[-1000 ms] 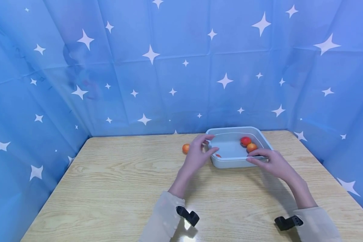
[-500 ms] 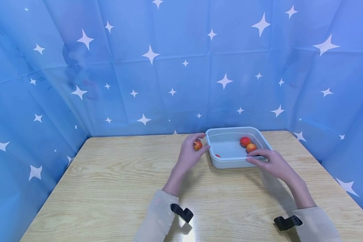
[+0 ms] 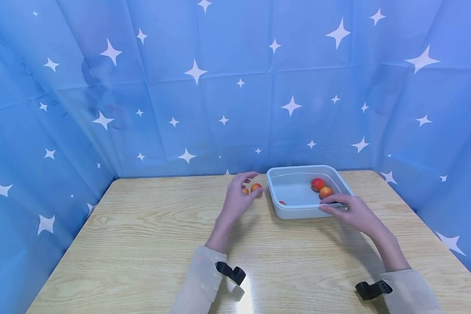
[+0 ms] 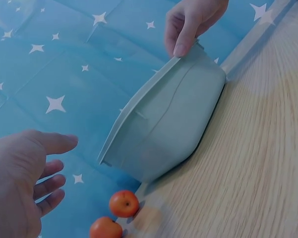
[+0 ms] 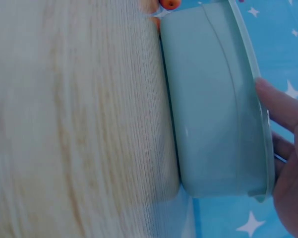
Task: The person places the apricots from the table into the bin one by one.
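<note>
In the head view my left hand [image 3: 235, 198] is held beside two small round orange-red fruits [image 3: 256, 187] on the table, left of a pale blue-green plastic box [image 3: 302, 212]. Its thumb and fingers are spread, and nothing is between them. In the left wrist view the fruits [image 4: 124, 204] lie below and right of the fingers, by the box's end. My right hand [image 3: 351, 212] pinches the near right rim of the box, thumb outside and fingers over the inner side. Inside the box are a red fruit [image 3: 318, 184], an orange fruit [image 3: 326, 192] and a partly hidden one [image 3: 282, 203].
The box stands on a wood-grain table [image 3: 149, 244] close to its back edge. Behind it hangs a blue curtain [image 3: 227, 100] with white stars. Each sleeve carries a small black wrist camera [image 3: 231, 272].
My left hand has moved left, from the box's left rim to beside the two fruits, and both now show past it. The right hand and the box stay put.
</note>
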`<control>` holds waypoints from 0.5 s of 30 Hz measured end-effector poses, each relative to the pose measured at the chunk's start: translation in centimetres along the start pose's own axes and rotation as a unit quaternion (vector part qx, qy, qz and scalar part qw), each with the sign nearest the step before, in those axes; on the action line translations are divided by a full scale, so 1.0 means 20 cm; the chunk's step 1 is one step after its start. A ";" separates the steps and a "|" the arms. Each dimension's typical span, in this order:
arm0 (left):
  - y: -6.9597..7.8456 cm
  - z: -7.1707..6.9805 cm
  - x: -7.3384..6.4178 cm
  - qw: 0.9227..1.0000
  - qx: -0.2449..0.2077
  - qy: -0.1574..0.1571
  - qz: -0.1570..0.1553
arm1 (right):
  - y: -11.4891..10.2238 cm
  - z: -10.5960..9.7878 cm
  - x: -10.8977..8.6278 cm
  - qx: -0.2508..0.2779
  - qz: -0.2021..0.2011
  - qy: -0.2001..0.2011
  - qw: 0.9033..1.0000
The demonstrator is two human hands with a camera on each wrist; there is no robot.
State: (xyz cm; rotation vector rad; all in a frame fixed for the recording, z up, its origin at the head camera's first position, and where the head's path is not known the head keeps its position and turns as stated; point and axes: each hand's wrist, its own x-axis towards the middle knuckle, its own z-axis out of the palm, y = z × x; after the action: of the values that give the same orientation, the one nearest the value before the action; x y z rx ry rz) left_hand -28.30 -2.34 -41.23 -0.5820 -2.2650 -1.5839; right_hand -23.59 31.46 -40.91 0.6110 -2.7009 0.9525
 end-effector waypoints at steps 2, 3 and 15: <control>-0.02 -0.01 0.00 1.000 0.001 0.001 0.001 | 0.00 0.00 0.00 0.001 0.001 0.002 1.000; -0.02 -0.02 0.00 1.000 0.004 0.001 -0.002 | 0.00 0.00 0.00 0.000 0.000 0.002 1.000; -0.12 -0.06 -0.02 0.998 0.038 -0.018 -0.051 | -0.01 0.00 0.00 -0.005 -0.006 0.002 1.000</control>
State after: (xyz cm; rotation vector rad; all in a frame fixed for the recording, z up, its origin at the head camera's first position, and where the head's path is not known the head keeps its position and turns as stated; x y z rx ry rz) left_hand -29.20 -4.20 -42.94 -0.4859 -2.4059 -1.5367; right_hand -23.50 31.35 -40.84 0.6228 -2.6930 0.9358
